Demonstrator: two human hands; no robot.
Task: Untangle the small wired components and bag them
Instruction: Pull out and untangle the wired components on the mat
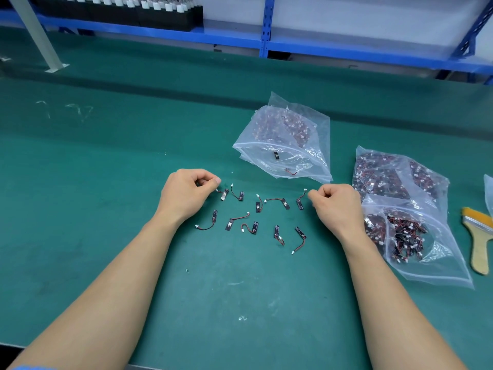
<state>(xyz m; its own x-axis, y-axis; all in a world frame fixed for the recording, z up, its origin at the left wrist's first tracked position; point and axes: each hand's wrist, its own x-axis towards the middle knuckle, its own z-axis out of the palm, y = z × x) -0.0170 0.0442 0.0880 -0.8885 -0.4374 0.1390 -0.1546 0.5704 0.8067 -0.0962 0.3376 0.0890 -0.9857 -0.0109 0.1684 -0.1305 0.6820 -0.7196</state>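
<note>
Green mat (106, 182), scuffed. Loose wired components (258, 206) lie in two rough rows between the hands, each a dark board on a red-black lead with a white plug. Upper bag (282, 140) is clear, its contents clouded by plastic; one board and one lead are legible near the mouth. Packed bag (400, 209) at right, tangle inside unreadable. Brush (477, 236) clipped by the right edge.

Left hand (186, 196): fingers curled tight, tips at the plug of the leftmost upper piece; pinch or mere touch, cannot tell. Right hand (336, 206): same curl, fingertips just beside the rightmost plug; any grip hidden.
</note>
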